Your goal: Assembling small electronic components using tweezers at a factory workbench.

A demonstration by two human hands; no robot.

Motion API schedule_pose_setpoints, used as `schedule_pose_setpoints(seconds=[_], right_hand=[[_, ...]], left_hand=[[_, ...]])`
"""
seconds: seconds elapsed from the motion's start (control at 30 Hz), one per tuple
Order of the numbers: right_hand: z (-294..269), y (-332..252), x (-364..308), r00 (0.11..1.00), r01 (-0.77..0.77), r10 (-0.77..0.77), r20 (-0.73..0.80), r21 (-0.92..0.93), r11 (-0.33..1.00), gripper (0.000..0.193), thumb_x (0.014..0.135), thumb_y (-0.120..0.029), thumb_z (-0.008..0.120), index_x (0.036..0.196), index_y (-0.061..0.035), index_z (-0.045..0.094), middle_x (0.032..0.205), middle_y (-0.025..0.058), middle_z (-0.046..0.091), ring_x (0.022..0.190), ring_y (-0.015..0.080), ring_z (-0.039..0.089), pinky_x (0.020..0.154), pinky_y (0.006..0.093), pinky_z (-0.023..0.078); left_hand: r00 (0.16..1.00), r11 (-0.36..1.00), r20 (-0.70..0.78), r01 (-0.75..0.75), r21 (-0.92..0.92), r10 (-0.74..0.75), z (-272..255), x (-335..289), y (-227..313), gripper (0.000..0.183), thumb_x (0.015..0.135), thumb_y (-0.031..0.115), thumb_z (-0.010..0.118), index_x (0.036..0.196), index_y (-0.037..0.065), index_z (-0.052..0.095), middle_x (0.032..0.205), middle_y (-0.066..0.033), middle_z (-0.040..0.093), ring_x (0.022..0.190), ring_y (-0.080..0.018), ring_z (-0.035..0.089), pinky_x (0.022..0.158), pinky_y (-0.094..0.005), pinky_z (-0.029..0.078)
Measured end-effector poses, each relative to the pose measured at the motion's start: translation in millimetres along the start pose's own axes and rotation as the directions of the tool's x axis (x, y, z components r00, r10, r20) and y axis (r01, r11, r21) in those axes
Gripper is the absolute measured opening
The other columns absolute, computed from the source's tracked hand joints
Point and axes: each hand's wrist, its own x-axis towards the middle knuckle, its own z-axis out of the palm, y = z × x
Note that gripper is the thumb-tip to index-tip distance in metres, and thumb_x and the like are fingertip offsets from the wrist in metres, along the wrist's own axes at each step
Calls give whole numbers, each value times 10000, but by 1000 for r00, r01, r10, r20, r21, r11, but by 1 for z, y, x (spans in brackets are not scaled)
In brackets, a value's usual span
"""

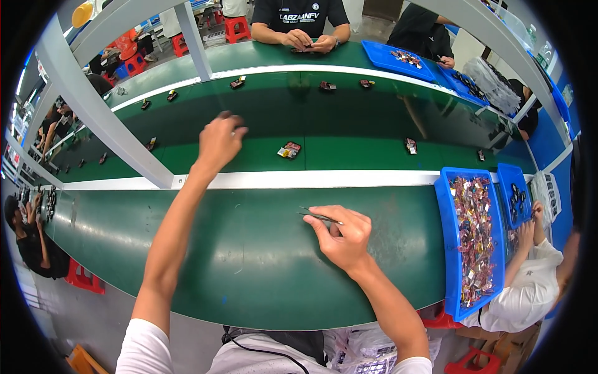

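My left hand (219, 142) reaches out over the green conveyor belt (355, 118). A small dark thing, blurred, shows at its closed fingertips; its kind cannot be made out. Above the near green worktop (261, 262), my right hand (349, 235) is closed around a pair of thin dark tweezers (322, 218), tips toward the left. On the belt, right of my left hand, lies a small black assembly with red and yellow parts (289, 150). A similar black assembly (411, 146) sits farther right, and several more are spaced out along the belt.
A blue tray (446, 237) full of small wired parts stands at the right, beside a smaller blue tray (527, 215) with black pieces. White frame posts (103, 93) rise at the left. Across the belt a person (302, 28) handles a small item; other people sit left and right.
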Motion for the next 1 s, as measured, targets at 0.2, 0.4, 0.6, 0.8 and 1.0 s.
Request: schedule_pose_setpoints(seconds=[0.2,0.4,0.6,0.8,1.0], right_hand=[[0,1,1,1000,16,-16,-7,-16,1000,165,740,-49,855,848,-76,734,816,39,763,413,135,500,442,265,392],[1,0,3,1000,0,0,2,-22,1000,161,741,-54,855,844,-70,732,808,43,760,427,146,520,453,270,401],[1,-3,4,1000,14,-14,0,-13,1000,154,744,-67,858,842,-67,739,795,49,756,411,150,494,459,273,404],[0,-5,3,988,-152,151,9,67,986,143,762,-76,860,835,-48,740,812,39,766,401,102,444,437,265,366],[-4,-1,6,835,-519,545,81,448,728,125,839,-40,828,915,17,747,698,-7,672,495,7,406,440,208,292]], left_hand=[[841,861,448,-40,-507,304,36,36,48,221,802,21,755,1020,41,778,1029,-105,730,716,-229,636,703,-364,528],[693,911,644,-46,-409,324,47,52,49,185,764,24,786,947,38,755,965,-97,710,726,-227,639,705,-374,531],[612,946,758,48,-319,225,32,54,36,151,797,46,770,928,11,705,826,-98,699,741,-206,654,706,-364,530],[717,927,697,252,-277,13,-12,31,30,116,855,81,736,893,-4,667,782,-124,717,718,-232,686,682,-347,530],[720,497,685,638,-589,-111,-33,-32,68,133,924,58,661,995,-53,677,727,-54,667,472,-68,515,426,-233,331]])
